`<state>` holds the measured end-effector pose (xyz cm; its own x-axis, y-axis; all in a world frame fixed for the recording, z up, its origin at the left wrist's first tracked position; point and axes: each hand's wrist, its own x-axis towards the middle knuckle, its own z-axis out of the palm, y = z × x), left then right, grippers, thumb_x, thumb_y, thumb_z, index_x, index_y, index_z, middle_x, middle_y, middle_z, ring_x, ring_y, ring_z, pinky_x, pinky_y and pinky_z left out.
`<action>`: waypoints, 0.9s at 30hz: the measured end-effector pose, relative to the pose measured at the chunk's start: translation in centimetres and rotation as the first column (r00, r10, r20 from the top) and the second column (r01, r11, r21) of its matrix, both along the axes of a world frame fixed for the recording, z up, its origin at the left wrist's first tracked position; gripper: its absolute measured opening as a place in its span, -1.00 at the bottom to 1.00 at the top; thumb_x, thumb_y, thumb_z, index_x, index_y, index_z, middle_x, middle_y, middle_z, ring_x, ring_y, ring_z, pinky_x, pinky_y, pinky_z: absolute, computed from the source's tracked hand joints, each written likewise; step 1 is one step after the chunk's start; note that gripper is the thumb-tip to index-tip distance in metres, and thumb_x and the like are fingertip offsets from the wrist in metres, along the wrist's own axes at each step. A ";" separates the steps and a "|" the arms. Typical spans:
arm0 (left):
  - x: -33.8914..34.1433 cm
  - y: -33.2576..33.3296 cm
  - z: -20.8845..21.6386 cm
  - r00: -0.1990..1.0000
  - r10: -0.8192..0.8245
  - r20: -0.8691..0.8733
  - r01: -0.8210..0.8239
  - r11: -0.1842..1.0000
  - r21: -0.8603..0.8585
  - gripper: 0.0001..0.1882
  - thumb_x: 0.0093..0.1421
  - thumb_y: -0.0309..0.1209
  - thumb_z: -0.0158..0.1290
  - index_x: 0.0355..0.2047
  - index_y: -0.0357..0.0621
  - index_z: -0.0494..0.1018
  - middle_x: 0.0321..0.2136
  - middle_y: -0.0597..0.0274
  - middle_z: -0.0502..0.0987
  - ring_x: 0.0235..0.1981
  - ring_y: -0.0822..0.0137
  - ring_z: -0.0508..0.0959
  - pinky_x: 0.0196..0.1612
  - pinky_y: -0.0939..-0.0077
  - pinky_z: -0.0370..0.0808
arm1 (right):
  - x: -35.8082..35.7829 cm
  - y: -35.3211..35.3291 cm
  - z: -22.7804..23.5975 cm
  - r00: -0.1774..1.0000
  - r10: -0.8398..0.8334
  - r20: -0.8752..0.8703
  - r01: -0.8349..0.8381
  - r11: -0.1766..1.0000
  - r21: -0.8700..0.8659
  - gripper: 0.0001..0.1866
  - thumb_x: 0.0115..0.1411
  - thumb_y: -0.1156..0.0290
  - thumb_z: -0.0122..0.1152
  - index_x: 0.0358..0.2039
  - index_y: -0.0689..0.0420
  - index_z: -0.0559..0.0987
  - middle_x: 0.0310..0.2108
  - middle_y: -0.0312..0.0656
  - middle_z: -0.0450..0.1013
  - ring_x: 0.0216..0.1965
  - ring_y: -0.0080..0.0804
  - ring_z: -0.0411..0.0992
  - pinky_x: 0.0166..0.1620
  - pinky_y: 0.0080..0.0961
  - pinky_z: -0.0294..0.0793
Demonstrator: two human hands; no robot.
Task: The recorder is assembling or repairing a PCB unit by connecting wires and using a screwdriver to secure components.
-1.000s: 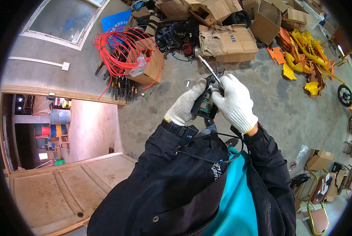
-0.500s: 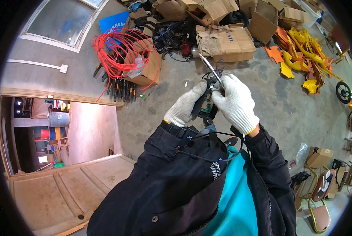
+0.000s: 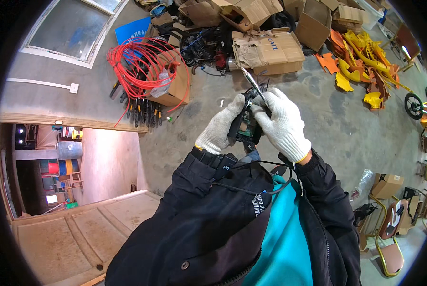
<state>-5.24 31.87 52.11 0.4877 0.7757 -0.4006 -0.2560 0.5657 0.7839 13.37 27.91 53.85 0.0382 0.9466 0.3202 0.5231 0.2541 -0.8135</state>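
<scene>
the left hand (image 3: 221,126), in a white knitted cotton glove, cups a small black plastic device with a green circuit board showing inside (image 3: 244,127); its fingers are wrapped tight round the casing's left side. the right hand (image 3: 281,125), gloved the same, sits at three o'clock of the device, fingers closed on a thin silvery metal tool with a long shaft (image 3: 251,82) that slants up toward eleven o'clock. the device is held in mid-air in front of the chest, above the grey concrete floor (image 3: 318,128), near the middle of the view.

the device looks light and stiff, but the open board is likely fragile, so the sound place to grip is the hard outer shell, not the exposed green part. the knit gloves give some friction on smooth plastic, though they dull fine touch. the tool seems rigid and slim, easy to slip if it is pinched too far up.

at ten o'clock a tangle of glossy red cable (image 3: 144,62) spills over a brown cardboard box (image 3: 175,88). at twelve o'clock lie crumpled, torn cardboard boxes (image 3: 270,47); at two o'clock, curved yellow and orange plastic panels (image 3: 361,62).
</scene>
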 end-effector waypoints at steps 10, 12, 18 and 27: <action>0.4 -0.4 1.2 0.993 -0.115 0.011 0.115 0.993 0.001 -0.42 0.47 0.11 -0.02 0.12 -0.16 0.52 -0.22 0.09 0.68 -0.29 0.24 0.72 -0.20 0.33 0.70 | 1.1 0.0 0.7 0.997 0.071 -0.040 -0.074 0.995 -0.063 -0.83 0.23 0.36 0.27 -0.23 0.17 0.62 -0.27 -0.05 0.49 -0.23 0.03 0.55 -0.16 -0.19 0.54; 0.5 -0.5 1.5 0.993 -0.117 -0.011 0.117 0.993 -0.009 -0.42 0.47 0.11 -0.02 0.15 -0.14 0.52 -0.21 0.09 0.67 -0.29 0.25 0.72 -0.21 0.34 0.69 | 1.3 -0.1 1.0 0.997 0.066 -0.033 -0.068 0.995 -0.070 -0.82 0.23 0.35 0.27 -0.23 0.18 0.62 -0.26 -0.05 0.50 -0.23 0.04 0.55 -0.15 -0.18 0.53; 1.3 -1.0 1.8 0.995 -0.094 -0.021 0.094 0.996 0.000 -0.43 0.47 0.10 -0.01 0.22 -0.08 0.49 -0.21 0.15 0.65 -0.33 0.35 0.65 -0.28 0.44 0.63 | 1.4 -0.6 1.4 0.998 0.061 0.016 -0.059 0.990 -0.127 -0.79 0.23 0.31 0.28 -0.23 0.18 0.62 -0.28 -0.02 0.51 -0.20 0.05 0.54 -0.13 -0.15 0.53; 1.5 -0.6 1.8 0.999 -0.041 0.017 0.041 0.999 -0.012 -0.48 0.48 0.09 -0.02 0.11 -0.08 0.54 -0.29 0.19 0.65 -0.39 0.38 0.65 -0.35 0.43 0.64 | 0.6 -1.1 0.7 0.999 -0.036 0.032 0.042 0.980 -0.193 -0.78 0.25 0.28 0.30 -0.20 0.15 0.62 -0.27 0.00 0.51 -0.20 0.08 0.54 -0.15 -0.12 0.52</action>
<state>-3.70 31.23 53.93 0.5261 0.7496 -0.4015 -0.2455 0.5859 0.7723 13.95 26.79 54.58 0.0701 0.9887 0.1326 0.5529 0.0721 -0.8301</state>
